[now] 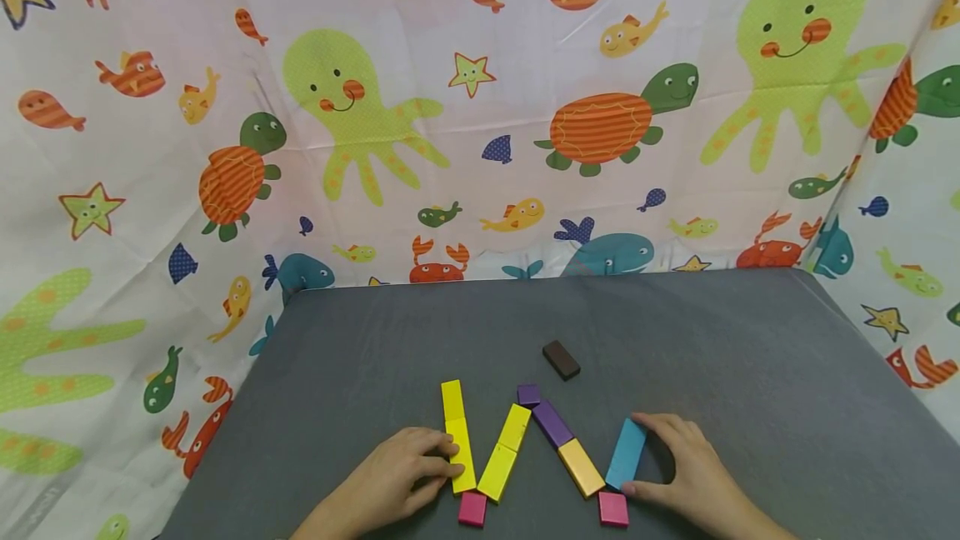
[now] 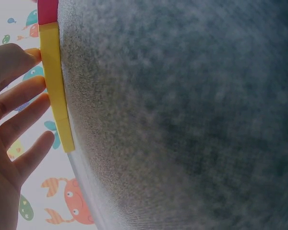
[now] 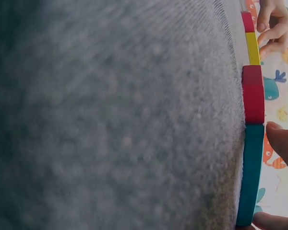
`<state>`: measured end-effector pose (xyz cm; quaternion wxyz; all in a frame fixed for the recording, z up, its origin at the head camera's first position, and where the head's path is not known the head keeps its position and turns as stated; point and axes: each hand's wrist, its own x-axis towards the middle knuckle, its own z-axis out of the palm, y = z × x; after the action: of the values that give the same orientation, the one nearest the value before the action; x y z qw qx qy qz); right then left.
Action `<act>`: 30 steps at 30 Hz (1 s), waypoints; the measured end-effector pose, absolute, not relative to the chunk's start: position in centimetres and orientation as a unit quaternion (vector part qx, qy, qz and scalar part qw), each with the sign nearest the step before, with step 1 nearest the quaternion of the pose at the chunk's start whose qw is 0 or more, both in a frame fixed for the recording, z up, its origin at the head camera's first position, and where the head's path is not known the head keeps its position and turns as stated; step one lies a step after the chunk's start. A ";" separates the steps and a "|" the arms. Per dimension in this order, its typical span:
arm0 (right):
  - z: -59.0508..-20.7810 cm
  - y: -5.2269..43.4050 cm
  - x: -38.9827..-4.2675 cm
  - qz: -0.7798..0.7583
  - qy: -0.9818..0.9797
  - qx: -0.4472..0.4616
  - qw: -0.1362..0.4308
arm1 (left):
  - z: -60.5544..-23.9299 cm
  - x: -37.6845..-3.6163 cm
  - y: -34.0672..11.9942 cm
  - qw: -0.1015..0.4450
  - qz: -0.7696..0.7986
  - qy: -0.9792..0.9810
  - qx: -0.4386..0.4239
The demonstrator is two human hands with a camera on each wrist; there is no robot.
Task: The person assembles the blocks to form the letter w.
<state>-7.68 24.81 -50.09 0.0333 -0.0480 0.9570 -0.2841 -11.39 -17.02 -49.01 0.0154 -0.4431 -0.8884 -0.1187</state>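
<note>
My left hand (image 1: 405,473) lies beside a long yellow block (image 1: 461,457), fingertips against its left edge. In the left wrist view its fingers are spread, with several tips at the yellow block (image 2: 54,76). On the right, my right hand (image 1: 686,469) holds a blue block (image 1: 626,452) end to end, index finger at the far end and thumb at the near end. The blue block's near end meets a pink block (image 1: 613,509) and the lower end of a light orange block (image 1: 581,467). Another pink block (image 1: 472,509) sits below the long yellow block.
Between the hands, more yellow blocks (image 1: 497,473), a purple block (image 1: 552,423) and a small purple block (image 1: 528,395) continue the zigzag. A dark brown block (image 1: 561,360) lies apart, farther back on the grey cloth (image 1: 375,357). A sea-animal curtain (image 1: 510,48) hangs behind and at the sides.
</note>
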 end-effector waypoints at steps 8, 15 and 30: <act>-50.0 24.9 -7.9 -0.280 0.958 -0.052 0.041 | -49.0 -11.4 -17.0 0.001 -0.117 -0.891 -0.438; -49.8 25.0 -8.2 -0.282 0.957 -0.040 0.063 | -49.0 -11.4 -17.0 0.005 -0.119 -0.891 -0.439; -49.6 24.7 -8.5 -0.279 0.957 -0.050 0.059 | -48.9 -11.4 -17.1 0.006 -0.121 -0.890 -0.440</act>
<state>-8.49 24.70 -49.57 0.0595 -0.0498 0.9573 -0.2787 -11.39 -17.09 -48.95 0.0062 -0.4397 -0.8899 -0.1212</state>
